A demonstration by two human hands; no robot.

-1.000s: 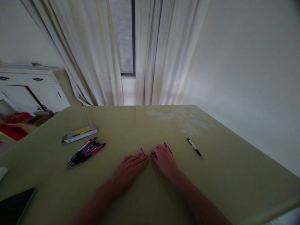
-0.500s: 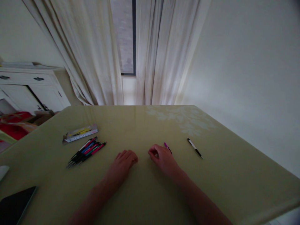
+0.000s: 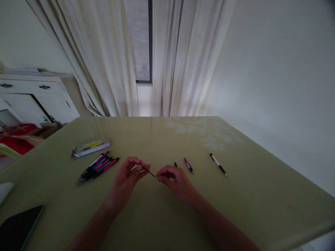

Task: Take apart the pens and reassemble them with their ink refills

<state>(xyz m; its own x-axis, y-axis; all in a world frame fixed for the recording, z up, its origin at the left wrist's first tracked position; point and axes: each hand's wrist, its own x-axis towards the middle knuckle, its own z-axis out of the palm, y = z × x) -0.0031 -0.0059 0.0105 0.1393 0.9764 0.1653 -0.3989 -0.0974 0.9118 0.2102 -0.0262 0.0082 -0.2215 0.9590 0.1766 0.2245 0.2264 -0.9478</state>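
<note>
Between my hands is a thin dark pen refill (image 3: 148,170), slanting down to the right. My left hand (image 3: 128,177) pinches its upper end between thumb and fingers. At its lower tip, the closed thumb and forefinger of my right hand (image 3: 176,179) meet the refill; anything small inside that pinch is hidden. Just behind my right knuckles, a black pen part (image 3: 175,164) shows only its end. Beyond it lies a short purple pen part (image 3: 188,165). Farther right rests a white-and-black pen (image 3: 218,164).
A pile of colored pens (image 3: 98,168) lies to the left, in front of an open printed box (image 3: 91,147). A dark flat device (image 3: 21,226) and a white object (image 3: 5,191) are at the near left edge. The table (image 3: 248,195) meets a wall on the right.
My left hand has turned and lifted, and the refill now shows in its fingers. My right hand has shifted left toward it, uncovering the purple part and the black part's end.
</note>
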